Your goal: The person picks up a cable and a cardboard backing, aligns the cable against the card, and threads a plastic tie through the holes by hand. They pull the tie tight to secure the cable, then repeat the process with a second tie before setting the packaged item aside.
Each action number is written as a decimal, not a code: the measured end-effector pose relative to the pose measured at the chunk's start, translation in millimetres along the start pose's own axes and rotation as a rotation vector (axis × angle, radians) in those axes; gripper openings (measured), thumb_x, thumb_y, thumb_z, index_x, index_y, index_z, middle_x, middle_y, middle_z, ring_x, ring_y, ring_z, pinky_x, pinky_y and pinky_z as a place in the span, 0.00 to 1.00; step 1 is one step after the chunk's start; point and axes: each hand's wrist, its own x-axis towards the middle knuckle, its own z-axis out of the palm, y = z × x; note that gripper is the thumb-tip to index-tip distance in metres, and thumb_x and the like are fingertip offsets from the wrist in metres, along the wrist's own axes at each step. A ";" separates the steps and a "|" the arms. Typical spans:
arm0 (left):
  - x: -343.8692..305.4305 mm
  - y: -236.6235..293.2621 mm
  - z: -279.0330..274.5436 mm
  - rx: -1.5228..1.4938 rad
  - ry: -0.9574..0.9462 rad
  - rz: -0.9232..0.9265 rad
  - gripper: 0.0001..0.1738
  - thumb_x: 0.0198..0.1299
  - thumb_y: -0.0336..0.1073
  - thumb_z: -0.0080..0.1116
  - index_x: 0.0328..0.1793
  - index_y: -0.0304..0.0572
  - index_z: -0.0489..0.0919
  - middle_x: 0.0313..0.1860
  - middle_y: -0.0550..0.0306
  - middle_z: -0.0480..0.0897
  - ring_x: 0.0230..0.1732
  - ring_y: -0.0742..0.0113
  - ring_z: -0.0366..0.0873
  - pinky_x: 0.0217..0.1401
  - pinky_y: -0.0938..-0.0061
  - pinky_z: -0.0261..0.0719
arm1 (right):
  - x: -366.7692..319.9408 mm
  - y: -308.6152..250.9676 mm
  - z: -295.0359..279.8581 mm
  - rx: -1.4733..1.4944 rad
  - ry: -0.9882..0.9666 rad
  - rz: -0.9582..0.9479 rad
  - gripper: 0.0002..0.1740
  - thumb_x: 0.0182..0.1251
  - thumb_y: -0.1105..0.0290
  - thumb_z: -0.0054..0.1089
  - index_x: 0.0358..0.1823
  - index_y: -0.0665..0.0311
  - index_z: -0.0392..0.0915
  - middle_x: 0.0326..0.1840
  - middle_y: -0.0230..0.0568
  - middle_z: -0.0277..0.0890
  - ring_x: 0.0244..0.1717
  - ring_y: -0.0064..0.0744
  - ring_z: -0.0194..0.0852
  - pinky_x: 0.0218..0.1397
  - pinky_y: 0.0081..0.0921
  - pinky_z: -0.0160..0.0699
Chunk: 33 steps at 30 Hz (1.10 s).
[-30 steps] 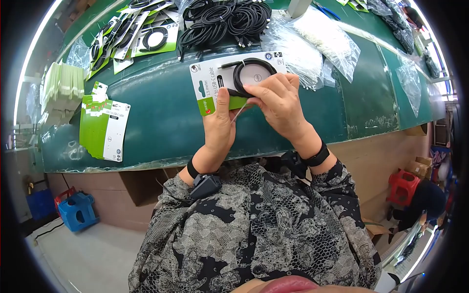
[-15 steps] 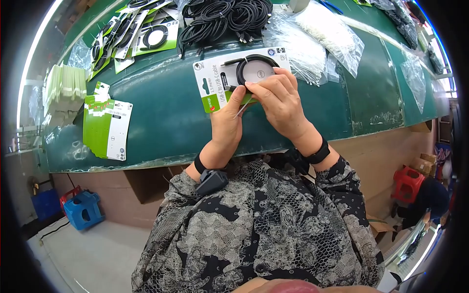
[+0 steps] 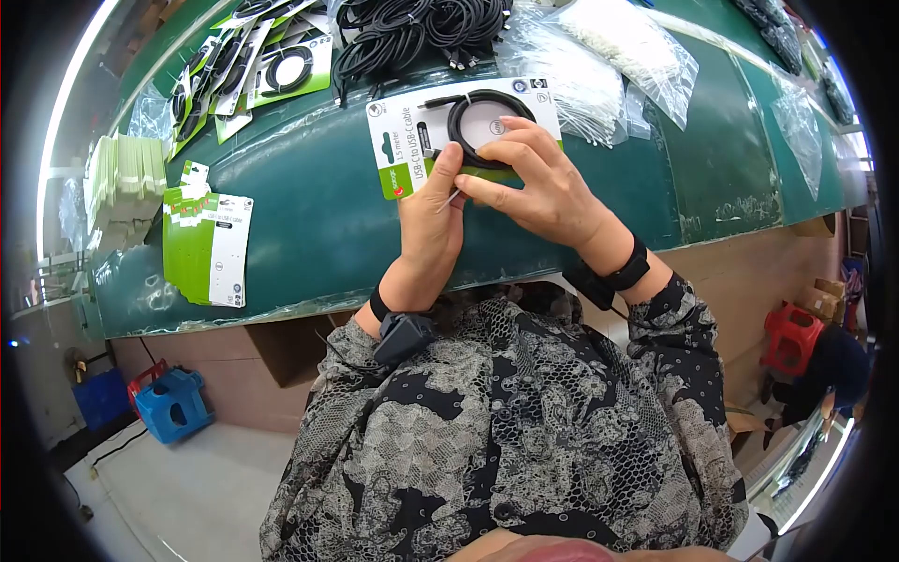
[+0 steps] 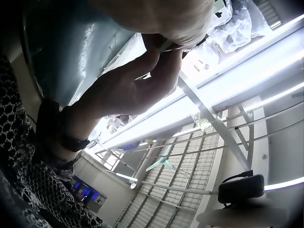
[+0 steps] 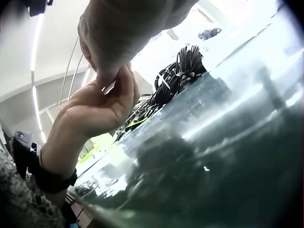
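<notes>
A black coiled USB-C cable [image 3: 453, 122] lies on the front of a white and green card [image 3: 403, 122], with a white tie at the top of the coil. My left hand [image 3: 429, 225] grips the card's lower left, its thumb on the front and its other fingers behind. At the card's bottom edge my right hand [image 3: 548, 192] pinches a thin white cable tie [image 4: 173, 47] beside the left thumb. One right fingertip lies by the lower coil. Behind the card, the tie's path is hidden.
Finished carded cables [image 3: 286, 70] pile at the back left, and bundled black cables [image 3: 412, 33] lie beyond the card. Bags of white ties [image 3: 623, 51] are at the back right. Spare cards [image 3: 201, 253] fan out on the left near a standing card stack [image 3: 126, 183].
Both hands and the card have shifted slightly upward in the head view. The right thumb has moved down to the left thumb, away from the coil, and its fingers have spread.
</notes>
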 end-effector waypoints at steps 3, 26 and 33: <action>-3.0 -2.4 1.5 0.036 -0.035 0.040 0.19 0.61 0.27 0.60 0.58 0.44 0.72 0.48 0.60 0.79 0.45 0.71 0.78 0.44 0.77 0.80 | -1.7 -7.9 -0.7 -0.047 -0.006 0.032 0.13 0.47 0.75 0.61 0.37 0.56 0.81 0.43 0.36 0.72 0.48 0.36 0.71 0.63 0.45 0.72; 5.0 0.4 -1.1 -0.132 -0.217 0.126 0.18 0.63 0.28 0.58 0.59 0.46 0.73 0.51 0.60 0.80 0.51 0.65 0.79 0.51 0.69 0.80 | 20.2 -23.5 8.7 -0.134 0.263 0.274 0.06 0.52 0.73 0.61 0.28 0.55 0.73 0.42 0.28 0.78 0.50 0.34 0.68 0.63 0.41 0.57; 11.0 -7.8 -10.2 -0.131 -0.168 0.136 0.17 0.63 0.28 0.58 0.58 0.45 0.73 0.51 0.60 0.79 0.49 0.66 0.79 0.48 0.70 0.80 | 16.8 -23.8 29.1 0.002 0.250 0.345 0.07 0.53 0.75 0.60 0.32 0.56 0.73 0.43 0.32 0.78 0.49 0.39 0.68 0.65 0.45 0.55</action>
